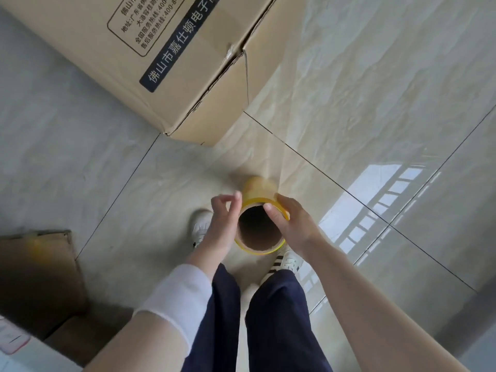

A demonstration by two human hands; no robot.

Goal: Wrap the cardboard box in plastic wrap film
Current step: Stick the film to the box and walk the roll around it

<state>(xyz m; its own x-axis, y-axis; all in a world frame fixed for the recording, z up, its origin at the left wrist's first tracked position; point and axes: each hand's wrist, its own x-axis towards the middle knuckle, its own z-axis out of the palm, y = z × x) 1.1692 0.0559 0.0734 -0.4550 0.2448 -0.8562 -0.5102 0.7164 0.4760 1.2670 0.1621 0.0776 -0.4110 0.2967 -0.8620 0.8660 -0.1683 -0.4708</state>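
Here the plastic wrap roll (259, 218) hangs just below the cardboard box (161, 49) corner, with film (257, 151) stretched between them. The right hand (292, 224) grips the rim, thumb hooked over. The left hand (224, 213) fingers curl against the roll's side; grip unclear. Keep the film taut while circling the box.

Left hand (224, 213) fingers curled, right hand (291, 224) gripping film roll (259, 187)

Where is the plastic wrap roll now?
Head view, just below centre: the plastic wrap roll sits between the left hand and right hand, above the shoes, with the cardboard box ahead at upper left.
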